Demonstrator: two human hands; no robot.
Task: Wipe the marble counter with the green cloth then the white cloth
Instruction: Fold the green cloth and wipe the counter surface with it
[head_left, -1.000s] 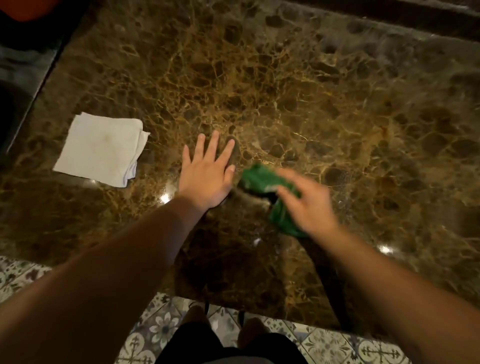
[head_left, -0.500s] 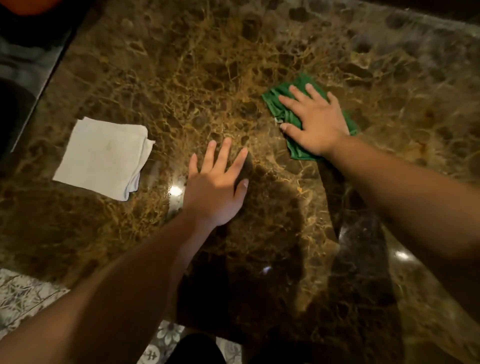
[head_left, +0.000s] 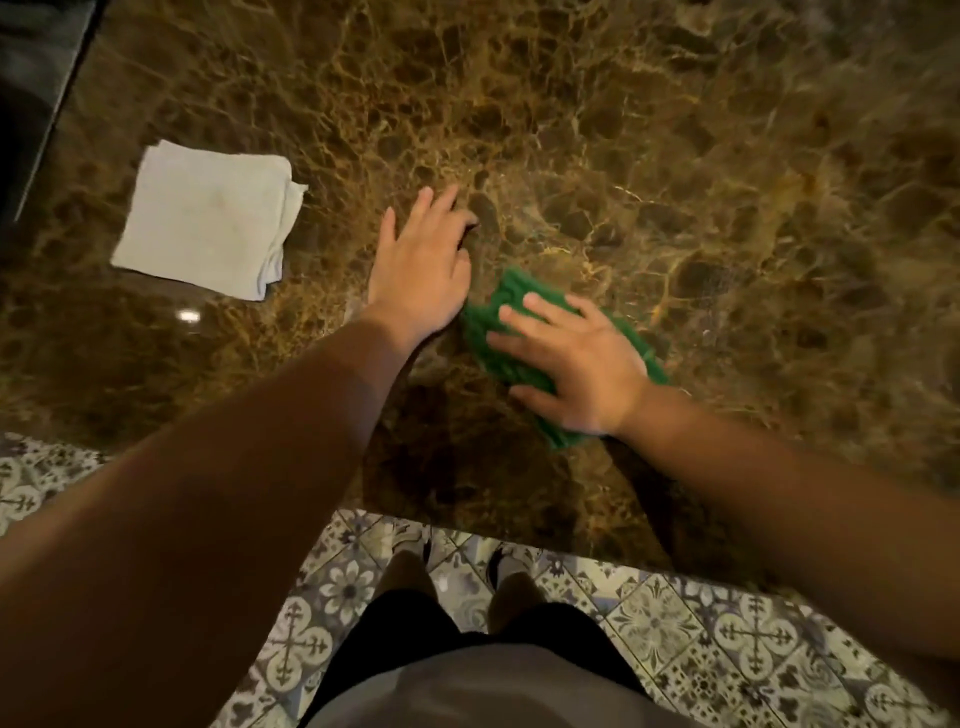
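Cloth is the thing to judge here: the green cloth (head_left: 511, 332) is lying bunched on the marble counter (head_left: 675, 156) near its front edge, and the right hand (head_left: 582, 364) is pressing it flat with fingers spread, not curled around it. That is a palm-down press and not a pinch, so nothing is being gripped; the fabric is simply being pinned against the stone. The left hand (head_left: 421, 265) is resting at about ten o'clock from the cloth, just beside it, palm down on bare marble, fingers loosely extended and holding nothing, likely bracing the body.

The green cloth is looking soft, light and ribbed, probably a microfibre type, and it is already wrinkling under the hand. On polished stone it is likely sliding easily but also bunching, so pressing over its middle with a broad palm is seeming the best hold; pushing from one edge risks rolling it up.

The white cloth (head_left: 208, 223) is sitting folded in a neat square at about ten o'clock from the left hand, well apart from both hands and untouched. It is appearing thicker and limp, with layered edges on its right side. Pinching that layered corner risks unfolding it; laying a flat hand on top is seeming safer.
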